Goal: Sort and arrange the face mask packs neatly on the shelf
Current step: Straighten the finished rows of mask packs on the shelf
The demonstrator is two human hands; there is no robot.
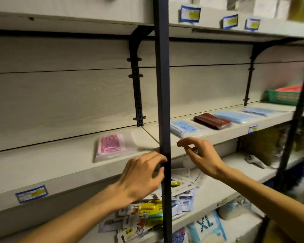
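Note:
Face mask packs lie in a row on the middle shelf (63,160): a pink patterned pack (112,146) on the left, then a blue patterned pack (184,128), a dark red pack (211,121) and two light blue packs (232,116) (260,111) to the right. My left hand (142,176) hovers in front of the shelf edge below the pink pack, fingers loosely curled, holding nothing. My right hand (200,155) is raised just below the blue patterned pack, fingers relaxed and empty. A jumble of small packs (147,213) lies on the shelf below.
A dark vertical post (162,102) stands between my hands. A green basket (284,97) sits at the far right of the middle shelf. A white handheld scanner (254,161) lies on the lower shelf. Price labels (31,193) are stuck on the shelf edges.

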